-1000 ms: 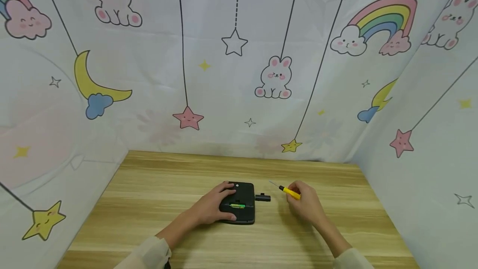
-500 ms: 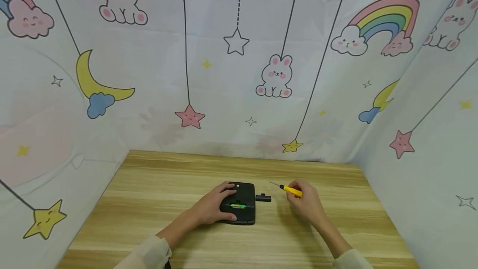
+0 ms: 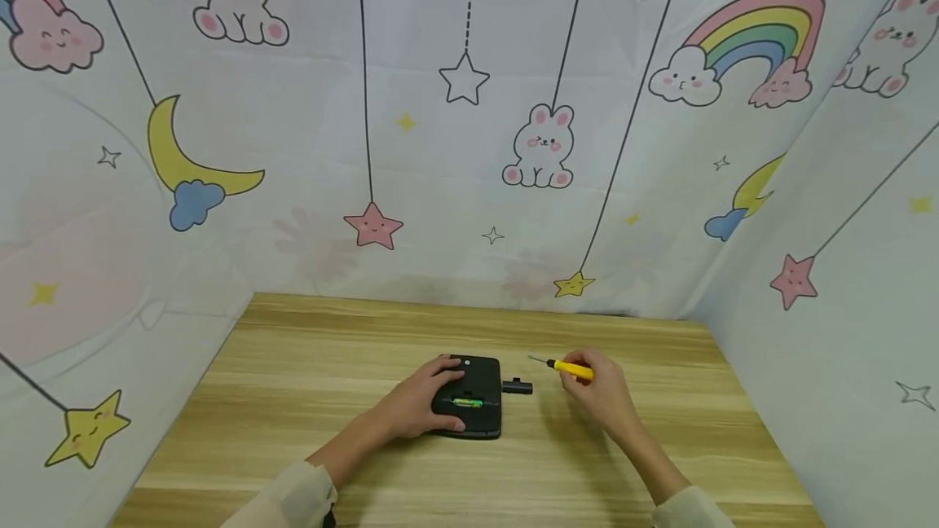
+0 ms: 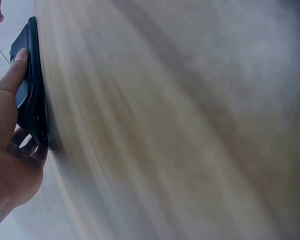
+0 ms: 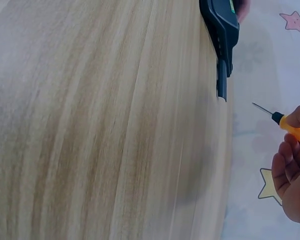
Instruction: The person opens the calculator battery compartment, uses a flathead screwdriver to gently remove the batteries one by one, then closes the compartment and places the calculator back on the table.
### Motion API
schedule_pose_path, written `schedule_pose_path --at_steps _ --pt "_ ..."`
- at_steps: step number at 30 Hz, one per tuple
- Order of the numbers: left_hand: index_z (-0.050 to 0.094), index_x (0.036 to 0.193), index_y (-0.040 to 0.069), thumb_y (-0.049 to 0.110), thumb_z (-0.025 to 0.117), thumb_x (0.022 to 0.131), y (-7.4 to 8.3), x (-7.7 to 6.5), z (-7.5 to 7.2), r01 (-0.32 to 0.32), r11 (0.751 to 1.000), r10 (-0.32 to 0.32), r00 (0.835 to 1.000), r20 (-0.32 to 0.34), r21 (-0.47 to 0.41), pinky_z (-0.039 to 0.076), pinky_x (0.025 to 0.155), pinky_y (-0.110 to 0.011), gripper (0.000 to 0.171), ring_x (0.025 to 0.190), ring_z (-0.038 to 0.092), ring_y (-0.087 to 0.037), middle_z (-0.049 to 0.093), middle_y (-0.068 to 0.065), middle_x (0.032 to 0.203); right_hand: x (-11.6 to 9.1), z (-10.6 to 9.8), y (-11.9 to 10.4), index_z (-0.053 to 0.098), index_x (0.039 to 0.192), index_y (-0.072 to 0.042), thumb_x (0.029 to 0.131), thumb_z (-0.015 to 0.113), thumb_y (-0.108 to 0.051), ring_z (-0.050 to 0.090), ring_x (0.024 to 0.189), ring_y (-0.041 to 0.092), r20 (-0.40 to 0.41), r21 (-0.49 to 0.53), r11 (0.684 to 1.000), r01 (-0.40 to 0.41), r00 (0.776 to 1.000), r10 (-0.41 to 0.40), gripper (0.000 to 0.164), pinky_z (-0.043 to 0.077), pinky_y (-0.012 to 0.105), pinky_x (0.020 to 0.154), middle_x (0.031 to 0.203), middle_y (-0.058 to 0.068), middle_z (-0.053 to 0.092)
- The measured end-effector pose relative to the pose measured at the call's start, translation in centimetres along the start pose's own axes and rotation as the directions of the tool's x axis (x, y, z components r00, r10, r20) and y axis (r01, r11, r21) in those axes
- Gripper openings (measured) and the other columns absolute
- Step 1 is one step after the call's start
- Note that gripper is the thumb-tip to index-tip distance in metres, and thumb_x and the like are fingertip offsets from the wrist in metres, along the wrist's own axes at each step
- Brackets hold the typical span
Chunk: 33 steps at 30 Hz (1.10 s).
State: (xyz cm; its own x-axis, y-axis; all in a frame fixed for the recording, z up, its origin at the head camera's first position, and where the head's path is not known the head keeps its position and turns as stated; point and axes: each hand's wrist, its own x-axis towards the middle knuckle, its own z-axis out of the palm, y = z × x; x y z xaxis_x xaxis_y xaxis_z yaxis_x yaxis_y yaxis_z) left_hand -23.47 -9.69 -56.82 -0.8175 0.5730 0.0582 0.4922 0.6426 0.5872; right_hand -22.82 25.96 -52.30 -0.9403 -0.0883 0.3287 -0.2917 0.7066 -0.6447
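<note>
So I'm watching from my end, and the left hand (image 3: 418,403) is holding a black gadget (image 3: 480,424), thumb and fingers set wide over its left side. The gadget is lying near the middle of the table (image 3: 396,479), slot facing up, with 1 green battery (image 3: 467,403) showing. I'm calling the opening-up part done: a small black piece (image 3: 519,388), probably the cover, is lying just beside the right edge (I'm not managing to tell if they're touching). Next over, a yellow screwdriver (image 3: 575,369) is pointing left, tip touching nothing, and the right hand (image 3: 605,389) is pinching its handle, fingers close together. What's left, I'm guessing, is the screwdriver work and getting that slot covered.

The table is showing streaky wood grain. White cloth (image 3: 440,153) is hanging behind and on 2 sides, slightly wrinkled: moon (image 3: 163,145) on the left, rabbit (image 3: 543,161) mid, rainbow (image 3: 763,23) on the right.
</note>
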Motion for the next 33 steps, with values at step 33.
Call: schedule_pose_path --at_steps 33 --pt "0.051 0.158 0.012 0.057 0.081 0.09 0.1 0.0 -0.1 -0.014 1.0 0.014 1.0 -0.002 0.006 0.038 0.119 -0.056 0.087 0.159 0.027 -0.035 0.034 -0.008 0.169 -0.2 -0.7 -3.9 0.071 0.103 -0.017 0.092 0.082 -0.009 0.061 0.074 0.016 0.21 0.163 0.986 0.025 0.976 -0.06 0.017 0.057 0.026 0.067 0.091 -0.004 0.068"
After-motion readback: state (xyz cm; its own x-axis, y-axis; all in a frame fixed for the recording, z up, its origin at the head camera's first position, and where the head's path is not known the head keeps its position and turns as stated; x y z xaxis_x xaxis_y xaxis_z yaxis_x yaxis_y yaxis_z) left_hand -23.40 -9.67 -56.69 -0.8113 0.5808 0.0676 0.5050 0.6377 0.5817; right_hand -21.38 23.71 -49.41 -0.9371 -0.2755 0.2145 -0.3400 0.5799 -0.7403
